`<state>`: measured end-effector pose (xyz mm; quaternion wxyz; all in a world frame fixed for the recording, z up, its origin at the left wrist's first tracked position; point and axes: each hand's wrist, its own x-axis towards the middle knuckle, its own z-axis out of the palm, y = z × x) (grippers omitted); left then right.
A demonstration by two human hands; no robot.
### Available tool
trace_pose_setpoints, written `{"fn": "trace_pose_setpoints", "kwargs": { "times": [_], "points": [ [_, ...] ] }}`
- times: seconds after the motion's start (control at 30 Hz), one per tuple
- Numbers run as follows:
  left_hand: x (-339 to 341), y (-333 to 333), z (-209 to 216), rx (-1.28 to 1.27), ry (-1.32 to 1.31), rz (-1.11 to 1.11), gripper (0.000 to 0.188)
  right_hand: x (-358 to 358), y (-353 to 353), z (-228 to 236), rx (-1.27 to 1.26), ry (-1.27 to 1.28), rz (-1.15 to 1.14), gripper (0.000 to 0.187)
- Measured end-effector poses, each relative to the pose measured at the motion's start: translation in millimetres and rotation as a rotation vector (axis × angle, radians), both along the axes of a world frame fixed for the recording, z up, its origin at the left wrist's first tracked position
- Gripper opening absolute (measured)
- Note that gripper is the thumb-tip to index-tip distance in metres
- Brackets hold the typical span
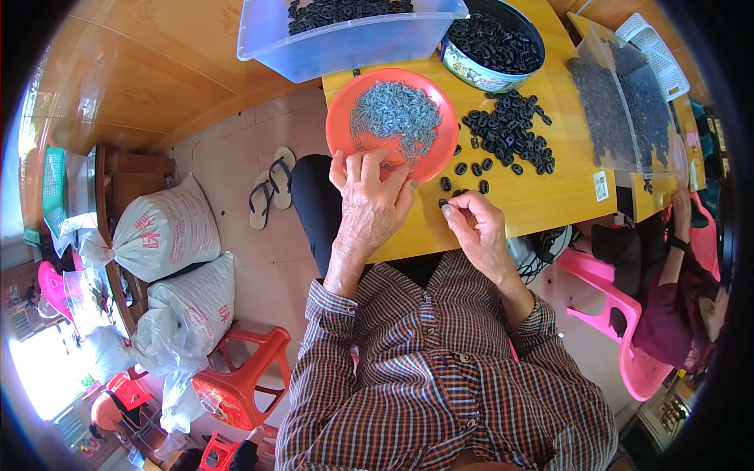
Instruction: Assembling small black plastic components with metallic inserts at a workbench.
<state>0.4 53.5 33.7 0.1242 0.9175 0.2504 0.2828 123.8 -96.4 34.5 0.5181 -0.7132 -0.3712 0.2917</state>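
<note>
My left hand (371, 206) reaches over the near edge of a round red-orange plate (444, 157). Its fingers are bent and apart, with the tips down by a heap of small silvery metal pieces (397, 114), perhaps screws or pins. I see nothing held in it. Just to the right, above the table's near edge, my right hand (481, 233) pinches a small black oval piece (444, 203) between thumb and forefinger. Several loose black oval pieces (477, 169) lie between that hand and a larger pile of black oval pieces (514, 133).
Behind the plate stand a clear plastic bin (353, 49) and a round tin (479, 74), both with black pieces. A clear box (620, 110) of dark pieces is on the right. A person in dark red (667, 322) sits there. White sacks (169, 228) and a red stool (251, 361) are at left.
</note>
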Motion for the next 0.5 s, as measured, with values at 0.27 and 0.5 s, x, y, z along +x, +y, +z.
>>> {"fn": "trace_pose_setpoints", "kwargs": {
  "times": [0.27,0.5],
  "points": [
    [-1.6,1.1,-8.6,-0.108,-0.123,-0.007,0.012,-0.2,-0.2,0.8,0.004,-0.024,0.013,0.007],
    [-2.8,2.2,-10.5,-0.094,-0.143,0.015,0.012,-0.6,-0.7,-1.3,0.008,-0.035,0.022,0.006]
  ]
}}
